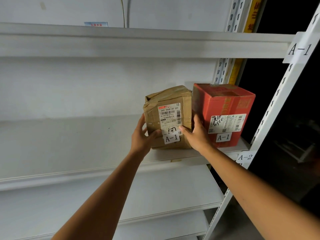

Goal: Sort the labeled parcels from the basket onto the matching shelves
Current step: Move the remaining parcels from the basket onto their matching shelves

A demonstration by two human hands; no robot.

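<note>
In the head view, both hands clasp a brown parcel that stands on the white shelf. The left hand grips its left edge, with the thumb across the front face. The right hand grips the right edge, thumb pressed beside the parcel's white A-1 sticker. Just right of the right hand's fingers, a red box with its own A-1 tag stands on the same shelf, touching or nearly touching the brown parcel. An A-1 shelf label is fixed on the upright above the hands, and an A-2 label sits below them.
</note>
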